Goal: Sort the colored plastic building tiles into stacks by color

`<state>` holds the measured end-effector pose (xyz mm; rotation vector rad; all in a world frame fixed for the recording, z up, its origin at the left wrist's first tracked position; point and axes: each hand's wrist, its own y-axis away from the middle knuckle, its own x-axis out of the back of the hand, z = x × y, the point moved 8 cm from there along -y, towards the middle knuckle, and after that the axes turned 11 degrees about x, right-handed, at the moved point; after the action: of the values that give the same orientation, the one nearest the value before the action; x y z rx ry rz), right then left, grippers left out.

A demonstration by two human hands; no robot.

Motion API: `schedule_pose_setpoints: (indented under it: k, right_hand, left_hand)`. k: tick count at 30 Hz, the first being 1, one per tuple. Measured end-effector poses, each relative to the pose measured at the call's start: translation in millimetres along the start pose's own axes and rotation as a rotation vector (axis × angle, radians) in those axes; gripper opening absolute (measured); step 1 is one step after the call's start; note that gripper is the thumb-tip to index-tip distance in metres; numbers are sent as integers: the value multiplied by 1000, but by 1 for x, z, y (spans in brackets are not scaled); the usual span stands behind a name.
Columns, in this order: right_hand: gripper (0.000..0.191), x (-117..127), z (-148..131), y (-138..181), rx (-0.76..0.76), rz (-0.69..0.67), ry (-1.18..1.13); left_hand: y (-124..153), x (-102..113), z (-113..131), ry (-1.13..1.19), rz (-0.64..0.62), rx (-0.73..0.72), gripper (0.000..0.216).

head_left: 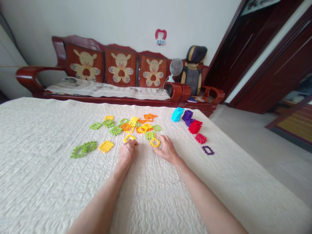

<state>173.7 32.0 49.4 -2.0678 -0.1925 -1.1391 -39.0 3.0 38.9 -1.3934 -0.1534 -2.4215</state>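
My left hand rests on the white quilted cloth, fingers curled under, just below a yellow frame tile. My right hand lies beside it, fingers bent and touching another yellow frame tile. Ahead of both hands is a loose scatter of green, yellow and orange tiles. A solid yellow tile and linked green tiles lie to the left.
Sorted stacks stand at the right: cyan, purple and red, with a red tile and a purple frame nearby. A wooden sofa lines the wall behind. The surface's right edge drops to the floor.
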Motion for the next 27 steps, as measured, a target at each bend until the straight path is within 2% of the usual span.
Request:
schedule_pose_setpoints:
  k: [3,9,12,16,19,22,27]
  right_hand:
    - [58,-12,-6,-6,-20,-17,20]
    - [44,-9,-7,3,43,47,-48]
    - [47,3,14,4,15,130,-36]
    - [48,23,64,8,-153,202,59]
    - [58,32,87,16,-245,236,98]
    - [64,33,89,21,-244,218,119]
    - [55,21,82,17,-176,109,99]
  left_hand:
    - [-1,-2,-1,-6,-12,10,32]
    - [0,-5,0,-33,-65,33,35]
    - [0,-5,0,-37,-82,42,35]
    - [0,-7,-1,-55,-80,38,35]
    - [-1,-8,-3,-62,-81,44,34]
    - [-1,-8,-3,-60,-80,50,34]
    - [0,-8,-4,-58,-46,33,32]
